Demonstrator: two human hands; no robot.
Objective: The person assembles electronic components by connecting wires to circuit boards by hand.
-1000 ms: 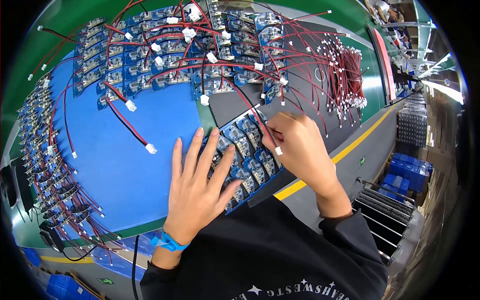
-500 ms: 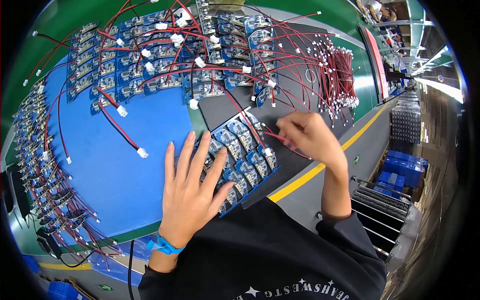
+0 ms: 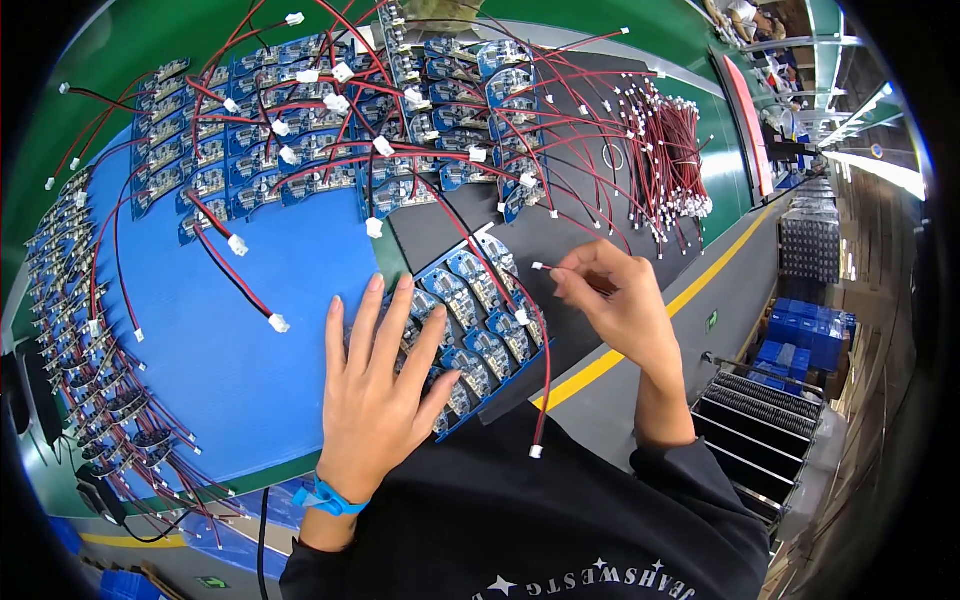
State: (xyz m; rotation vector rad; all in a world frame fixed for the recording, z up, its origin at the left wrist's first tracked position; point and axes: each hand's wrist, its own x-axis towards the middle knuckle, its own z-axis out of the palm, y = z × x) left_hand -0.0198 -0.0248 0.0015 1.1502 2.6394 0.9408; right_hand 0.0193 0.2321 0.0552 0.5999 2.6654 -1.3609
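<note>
The left hand is resting flat, fingers spread, on a blue circuit-board panel, while the curled right hand's grip is pinching a white-tipped wire just right of it.

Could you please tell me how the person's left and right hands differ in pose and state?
The left hand lies outstretched, fingers spread, over the left part of the panel of small blue circuit boards; the right hand is curled, to the right of that panel. The left hand pinches nothing; the right hand's grip is closed on a thin wire with a small white connector. Both are ungloved.
</note>
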